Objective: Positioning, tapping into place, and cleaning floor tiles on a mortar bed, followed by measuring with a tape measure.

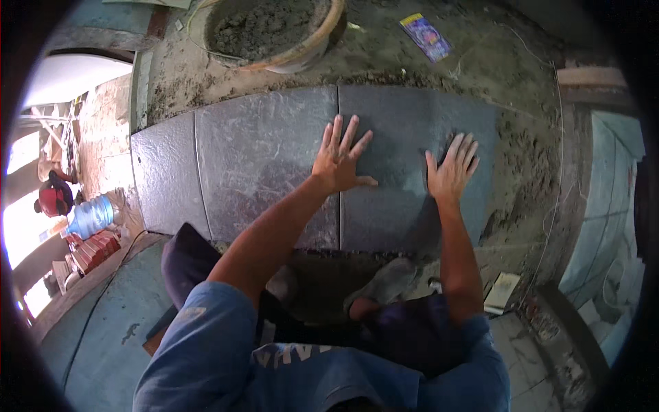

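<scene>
A dark grey floor tile (391, 220) lies on the mortar bed in front of me, the rightmost of a row. My left hand (339, 159) rests flat with fingers spread over the joint between this tile and the middle grey tile (261, 144). Flat on the right part of the dark tile lies my right hand (451, 169), its fingers stretched out and its thumb apart. Neither hand holds anything. Farther left, a narrower grey tile (165, 172) ends the row, shiny with light.
A round tub (302, 58) of wet mortar stands beyond the tiles. Bare mortar (525, 165) borders the row on the right, with a thin string (555, 103) past it. A colourful packet (424, 36) lies at the back. A blue water jug (95, 215) and stacked red bricks (93, 250) are at left.
</scene>
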Available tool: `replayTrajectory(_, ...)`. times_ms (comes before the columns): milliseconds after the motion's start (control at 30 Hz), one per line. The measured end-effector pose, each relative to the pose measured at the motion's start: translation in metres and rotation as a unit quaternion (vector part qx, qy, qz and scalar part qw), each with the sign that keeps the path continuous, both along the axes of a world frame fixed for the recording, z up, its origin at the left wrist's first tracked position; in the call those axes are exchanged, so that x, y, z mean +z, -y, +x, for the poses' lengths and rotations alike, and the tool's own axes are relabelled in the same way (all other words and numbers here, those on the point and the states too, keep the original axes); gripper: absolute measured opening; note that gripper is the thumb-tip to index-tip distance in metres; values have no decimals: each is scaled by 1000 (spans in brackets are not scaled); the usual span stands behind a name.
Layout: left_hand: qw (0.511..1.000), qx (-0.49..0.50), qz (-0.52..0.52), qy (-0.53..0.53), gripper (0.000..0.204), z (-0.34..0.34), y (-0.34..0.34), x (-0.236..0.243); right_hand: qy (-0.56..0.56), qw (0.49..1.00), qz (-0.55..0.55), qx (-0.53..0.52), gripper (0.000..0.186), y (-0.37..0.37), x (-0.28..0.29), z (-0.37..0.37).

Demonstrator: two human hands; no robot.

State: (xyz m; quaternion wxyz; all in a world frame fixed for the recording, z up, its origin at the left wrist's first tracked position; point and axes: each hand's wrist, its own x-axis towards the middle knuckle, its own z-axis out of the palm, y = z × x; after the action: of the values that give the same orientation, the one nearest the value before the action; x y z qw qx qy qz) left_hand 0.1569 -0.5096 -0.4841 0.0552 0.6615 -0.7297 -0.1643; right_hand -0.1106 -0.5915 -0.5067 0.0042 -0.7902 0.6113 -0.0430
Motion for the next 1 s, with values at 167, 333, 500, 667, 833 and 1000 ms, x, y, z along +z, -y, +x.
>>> replayTrajectory(167, 1000, 5, 23, 12, 112, 5, -15, 1, 35, 999, 5, 25, 90, -3, -8, 12)
replayTrajectory(333, 998, 23, 21, 51, 102, -6, -15, -10, -13, 999, 36, 5, 92, -1, -4, 16)
replayTrajectory(500, 994, 26, 8, 105, 94, -6, -14, -12, 18, 1000, 22, 6, 91, -4, -4, 16)
replayTrajectory(667, 995, 14, 4, 104, 94, -13, -11, -18, 122, 992, -16, 36, 85, -3, -4, -2)
replayTrajectory(833, 994, 12, -41, 98, 93, -2, -21, -24, 239, 963, -75, -100, 74, -112, 50, -77)
replayTrajectory(1000, 992, 2, -112, 63, 94, -9, -16, -28, 63, 920, 148, -357, 82, -330, 31, -198)
